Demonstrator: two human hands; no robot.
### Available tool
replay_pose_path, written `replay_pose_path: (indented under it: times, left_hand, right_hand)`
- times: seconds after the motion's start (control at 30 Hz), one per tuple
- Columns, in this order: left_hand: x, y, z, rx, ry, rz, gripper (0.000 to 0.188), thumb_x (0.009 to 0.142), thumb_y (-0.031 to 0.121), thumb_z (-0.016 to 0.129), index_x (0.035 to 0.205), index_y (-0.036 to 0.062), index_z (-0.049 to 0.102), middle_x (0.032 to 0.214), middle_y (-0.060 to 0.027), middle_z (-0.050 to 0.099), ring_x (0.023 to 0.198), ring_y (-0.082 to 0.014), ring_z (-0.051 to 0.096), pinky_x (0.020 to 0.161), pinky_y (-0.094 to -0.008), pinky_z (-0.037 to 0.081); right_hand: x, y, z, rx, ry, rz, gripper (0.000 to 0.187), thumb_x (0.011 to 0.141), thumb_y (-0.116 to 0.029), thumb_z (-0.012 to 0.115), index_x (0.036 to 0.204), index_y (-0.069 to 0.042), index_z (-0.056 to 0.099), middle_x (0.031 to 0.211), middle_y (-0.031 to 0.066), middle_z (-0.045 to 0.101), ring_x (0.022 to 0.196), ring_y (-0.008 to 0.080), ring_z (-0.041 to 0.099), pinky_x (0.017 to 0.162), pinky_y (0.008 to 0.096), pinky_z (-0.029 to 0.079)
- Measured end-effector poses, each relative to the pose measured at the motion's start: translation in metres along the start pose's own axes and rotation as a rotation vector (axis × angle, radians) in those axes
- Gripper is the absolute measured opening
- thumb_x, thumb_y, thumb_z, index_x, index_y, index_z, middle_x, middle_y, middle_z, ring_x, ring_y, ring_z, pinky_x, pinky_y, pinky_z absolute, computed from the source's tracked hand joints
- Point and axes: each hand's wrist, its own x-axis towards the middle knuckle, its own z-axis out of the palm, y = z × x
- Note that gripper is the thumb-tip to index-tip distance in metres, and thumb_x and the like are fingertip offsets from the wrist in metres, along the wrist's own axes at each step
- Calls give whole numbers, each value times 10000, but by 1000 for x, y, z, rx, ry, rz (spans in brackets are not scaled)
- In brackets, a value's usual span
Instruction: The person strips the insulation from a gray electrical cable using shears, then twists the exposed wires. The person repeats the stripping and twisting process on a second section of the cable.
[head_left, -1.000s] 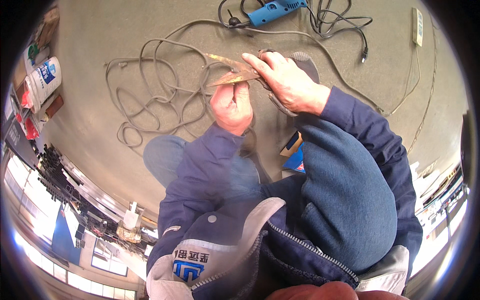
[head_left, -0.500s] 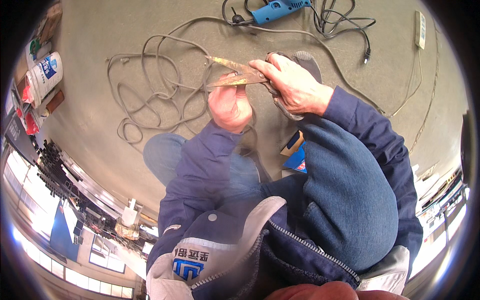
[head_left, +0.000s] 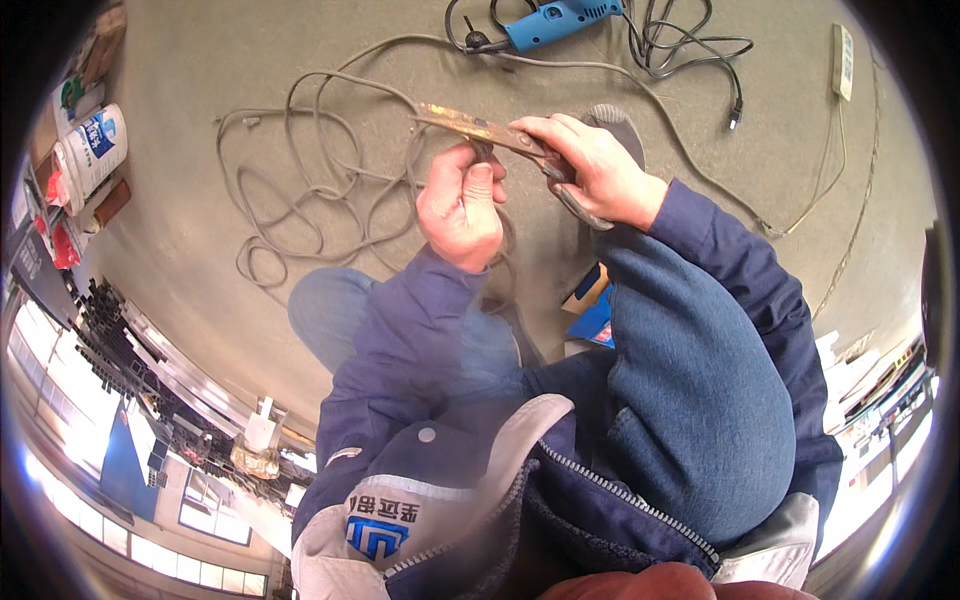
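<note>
Scissors, earlier open, are closing.
Right hand is gripping handles; left hand is pinching something dark beside blades.

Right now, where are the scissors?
In the head view, the scissors are near the upper middle, held in the right hand, pointing left above the left hand, below the blue power tool.

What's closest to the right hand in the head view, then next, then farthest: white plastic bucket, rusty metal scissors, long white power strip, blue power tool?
1. Rusty metal scissors: in the right hand.
2. Blue power tool: ahead.
3. Long white power strip: upper right.
4. White plastic bucket: far left.
</note>
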Motion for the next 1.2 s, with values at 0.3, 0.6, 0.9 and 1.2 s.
replay_pose_path:
  times: [0.3, 0.6, 0.9, 1.2]
  left_hand:
    - [14, 14, -12, -547, -156, -352, 218, 1013, 182, 621, 1130, 3, 586, 845, -98, 652, 620, -172, 613, 558, -264, 488]
    - [17, 3, -12, -422, -81, -271, 183, 1014, 157, 616, 1133, 20, 590, 870, -90, 649, 637, -153, 600, 554, -258, 483]
    - [16, -7, -13, -243, -77, -137, 165, 1011, 101, 613, 1153, 19, 618, 908, -72, 663, 660, -104, 583, 563, -217, 448]
    - [21, -9, -18, -28, -38, 117, 151, 997, 28, 609, 1140, -13, 638, 913, -79, 663, 689, -94, 565, 614, -211, 467]
  right_hand:
    - [-3, -9, -12, 698, -4, 517, 434, 888, -127, 581, 1319, -76, 573, 782, -19, 532, 611, 88, 490, 555, 271, 417]
    - [-5, 28, 16, 98, -44, 388, 438, 903, -198, 617, 1295, -33, 509, 1041, 258, 645, 977, 449, 632, 809, 510, 498]
    - [7, 51, 37, -372, -166, 490, 499, 900, -281, 647, 1312, -47, 489, 1113, 267, 617, 995, 449, 639, 859, 484, 533]
    - [6, 10, 2, 247, 39, 229, 583, 817, -96, 670, 1365, -31, 482, 1117, 191, 622, 1011, 356, 623, 887, 391, 518]
